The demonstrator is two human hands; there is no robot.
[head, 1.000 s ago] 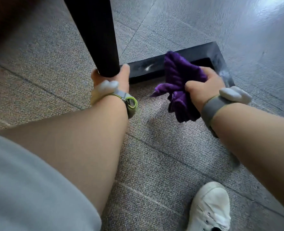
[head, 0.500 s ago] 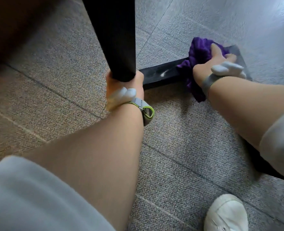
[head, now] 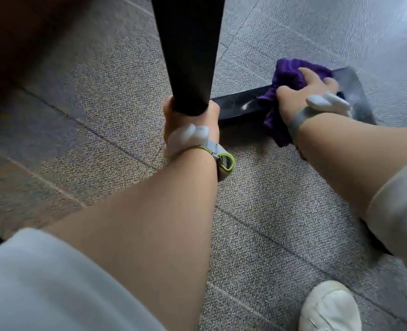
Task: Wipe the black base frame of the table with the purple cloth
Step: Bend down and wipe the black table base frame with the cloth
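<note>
The black base frame (head: pixel 239 106) lies flat on the carpet, with its far corner (head: pixel 351 89) at the right. My right hand (head: pixel 302 96) presses the bunched purple cloth (head: pixel 287 74) down on the frame near that corner; part of the cloth hangs over the near edge. A pale smudge shows on the bar left of the cloth. My left hand (head: pixel 190 125) is wrapped around the foot of the black table leg (head: pixel 188 51), its fingers hidden behind the leg.
Grey carpet tiles (head: pixel 281 199) cover the floor. A white shoe (head: pixel 329 306) is at the bottom right. The dark underside of the table (head: pixel 18 32) fills the upper left. Both wrists carry grey straps with pale sensors.
My right hand carried the cloth from the near side up onto the frame's far corner and now presses it flat there. My left hand kept its hold on the leg.
</note>
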